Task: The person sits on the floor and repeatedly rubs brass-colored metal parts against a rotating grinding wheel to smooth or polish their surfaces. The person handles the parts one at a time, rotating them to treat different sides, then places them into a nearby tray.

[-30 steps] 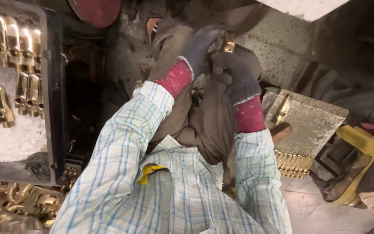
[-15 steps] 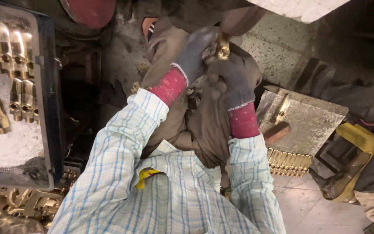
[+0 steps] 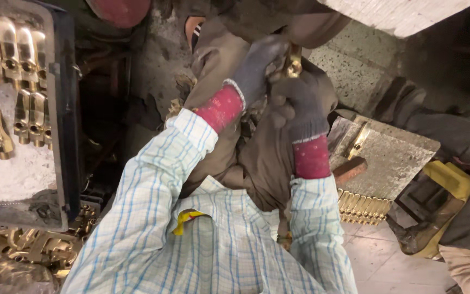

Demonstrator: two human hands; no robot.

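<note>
Both my hands wear grey knit gloves with red cuffs and are raised in front of me. My right hand (image 3: pixel 300 100) is closed around a small brass fitting (image 3: pixel 293 65), whose top sticks out above the fist. My left hand (image 3: pixel 257 68) presses against the same brass piece from the left, fingers curled over it. Under my hands lie my brown trousers (image 3: pixel 262 163); my checked shirt sleeves fill the lower view.
A tray (image 3: pixel 28 169) at the left carries rows of brass fittings (image 3: pixel 14 43). More brass parts (image 3: pixel 33 247) are heaped below it. At the right is a grey stone slab (image 3: pixel 393 158) with a brass piece, a row of brass parts (image 3: pixel 363 207) and another person's leg.
My two hands have risen and shifted slightly right together, still around the brass fitting. The view has tilted a little with them.
</note>
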